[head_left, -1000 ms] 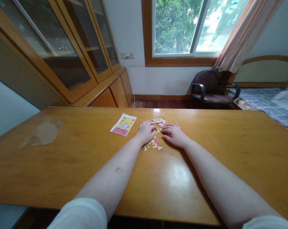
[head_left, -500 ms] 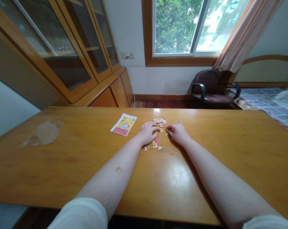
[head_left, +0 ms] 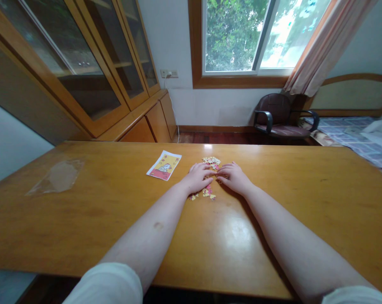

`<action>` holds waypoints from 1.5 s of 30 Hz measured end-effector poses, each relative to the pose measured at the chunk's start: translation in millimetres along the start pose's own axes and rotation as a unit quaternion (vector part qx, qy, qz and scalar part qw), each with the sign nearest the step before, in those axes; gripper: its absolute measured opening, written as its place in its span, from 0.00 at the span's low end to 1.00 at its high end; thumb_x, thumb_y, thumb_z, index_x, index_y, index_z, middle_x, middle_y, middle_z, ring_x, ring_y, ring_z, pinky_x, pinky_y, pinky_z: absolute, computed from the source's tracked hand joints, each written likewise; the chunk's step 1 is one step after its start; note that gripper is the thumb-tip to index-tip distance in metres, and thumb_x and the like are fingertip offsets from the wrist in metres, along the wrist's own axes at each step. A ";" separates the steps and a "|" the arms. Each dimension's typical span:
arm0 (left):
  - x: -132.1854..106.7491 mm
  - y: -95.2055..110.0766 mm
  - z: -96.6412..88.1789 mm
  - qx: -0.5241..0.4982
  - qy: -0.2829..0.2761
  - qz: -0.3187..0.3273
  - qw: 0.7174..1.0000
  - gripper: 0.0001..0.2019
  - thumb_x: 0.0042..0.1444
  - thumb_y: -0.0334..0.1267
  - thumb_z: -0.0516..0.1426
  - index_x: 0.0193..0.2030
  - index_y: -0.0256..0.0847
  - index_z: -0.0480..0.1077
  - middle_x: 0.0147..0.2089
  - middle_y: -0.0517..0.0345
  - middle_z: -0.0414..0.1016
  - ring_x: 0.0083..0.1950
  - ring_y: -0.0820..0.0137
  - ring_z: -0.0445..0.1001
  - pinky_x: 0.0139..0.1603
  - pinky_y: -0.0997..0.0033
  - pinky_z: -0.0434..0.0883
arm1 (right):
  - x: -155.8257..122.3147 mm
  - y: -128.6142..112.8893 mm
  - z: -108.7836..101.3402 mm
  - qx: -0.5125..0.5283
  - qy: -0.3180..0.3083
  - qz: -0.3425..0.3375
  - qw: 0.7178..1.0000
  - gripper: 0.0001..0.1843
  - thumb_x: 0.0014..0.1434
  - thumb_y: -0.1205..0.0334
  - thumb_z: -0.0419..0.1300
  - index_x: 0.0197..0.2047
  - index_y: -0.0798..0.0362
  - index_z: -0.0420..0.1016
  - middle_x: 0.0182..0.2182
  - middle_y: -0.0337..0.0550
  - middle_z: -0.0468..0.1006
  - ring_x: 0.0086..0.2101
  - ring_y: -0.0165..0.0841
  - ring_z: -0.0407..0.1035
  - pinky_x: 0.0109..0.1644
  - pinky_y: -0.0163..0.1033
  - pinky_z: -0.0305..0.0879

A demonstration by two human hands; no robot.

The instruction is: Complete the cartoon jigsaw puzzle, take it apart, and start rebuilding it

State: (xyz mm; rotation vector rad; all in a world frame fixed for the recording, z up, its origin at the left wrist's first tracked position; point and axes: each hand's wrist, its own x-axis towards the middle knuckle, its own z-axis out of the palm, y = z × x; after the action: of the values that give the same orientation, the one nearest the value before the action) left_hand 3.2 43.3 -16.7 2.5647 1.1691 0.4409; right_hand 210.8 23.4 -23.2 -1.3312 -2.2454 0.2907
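Small jigsaw puzzle pieces lie in loose groups around my hands. My left hand [head_left: 197, 177] rests low over the table, its fingers stretched to the right and the thumb apart from them. Facing it, my right hand [head_left: 234, 178] has its fingers extended to the left, the fingertips close to or touching those of the left. A few pieces between the two hands are mostly hidden by the fingers. Beyond them sits a pile of pale puzzle pieces [head_left: 211, 160]. Nearer to me are yellow and pink puzzle pieces [head_left: 206, 192].
A yellow and pink picture card [head_left: 164, 165] lies left of my hands. Farther left is a clear plastic bag [head_left: 59, 176] on the wooden table [head_left: 115, 211]. Behind the table stand a glass-door cabinet [head_left: 137, 105], an office chair [head_left: 275, 112] and a bed [head_left: 356, 135].
My right hand has moved slightly left and its fingers have stretched out from a pinch. My two hands are now closer together, covering the pieces between them.
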 end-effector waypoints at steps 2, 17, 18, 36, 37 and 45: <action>1.0 -0.3 -0.7 0.001 0.023 -0.009 1.000 0.15 0.59 0.42 0.52 0.50 0.49 0.73 0.58 0.55 0.67 0.62 0.62 0.60 0.65 0.55 0.55 | -0.5 0.4 0.9 -0.007 -0.007 -0.021 1.000 0.08 0.56 0.56 0.60 0.36 0.46 0.79 0.41 0.43 0.80 0.48 0.39 0.68 0.62 0.58 0.43; -1.0 0.0 2.5 0.049 -0.026 -0.076 0.996 0.23 0.58 0.50 0.52 0.60 0.51 0.65 0.68 0.52 0.54 0.69 0.54 0.48 0.68 0.45 0.43 | -1.7 -3.7 -2.1 -0.034 -0.010 0.022 0.999 0.12 0.60 0.60 0.54 0.33 0.46 0.80 0.39 0.41 0.81 0.49 0.39 0.68 0.63 0.61 0.41; -0.7 -0.9 3.0 0.047 -0.022 -0.074 0.996 0.22 0.58 0.50 0.52 0.59 0.51 0.66 0.67 0.53 0.55 0.69 0.55 0.49 0.68 0.45 0.44 | -1.5 -3.2 -2.5 -0.039 -0.003 0.031 0.999 0.12 0.60 0.59 0.54 0.33 0.47 0.80 0.39 0.41 0.81 0.49 0.39 0.68 0.63 0.61 0.41; 0.6 2.0 -0.4 0.040 0.003 -0.073 0.997 0.21 0.58 0.46 0.52 0.58 0.47 0.66 0.64 0.53 0.60 0.66 0.59 0.54 0.68 0.49 0.48 | -1.2 -4.3 -0.6 -0.028 -0.044 0.004 0.999 0.14 0.60 0.57 0.57 0.47 0.45 0.77 0.50 0.44 0.76 0.58 0.43 0.60 0.63 0.67 0.34; 0.4 1.9 -0.3 0.040 0.001 -0.073 0.997 0.22 0.58 0.46 0.52 0.59 0.47 0.64 0.65 0.52 0.59 0.67 0.58 0.53 0.68 0.49 0.48 | -1.2 -3.5 0.0 -0.026 -0.034 0.008 0.999 0.13 0.60 0.58 0.57 0.47 0.45 0.77 0.49 0.44 0.77 0.57 0.43 0.61 0.64 0.66 0.34; -0.6 -0.8 3.2 0.033 -0.013 -0.068 0.997 0.20 0.57 0.47 0.53 0.57 0.52 0.67 0.67 0.56 0.56 0.68 0.56 0.50 0.68 0.45 0.46 | -1.3 2.7 3.9 -0.022 -0.008 0.035 0.999 0.11 0.60 0.56 0.56 0.38 0.44 0.80 0.44 0.42 0.79 0.54 0.43 0.63 0.63 0.67 0.36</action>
State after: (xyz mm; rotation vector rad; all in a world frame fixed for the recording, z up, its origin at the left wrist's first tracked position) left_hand 3.5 43.0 -20.0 2.5162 1.3607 0.3419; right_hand 211.3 23.9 -28.1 -1.4364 -2.2338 0.2785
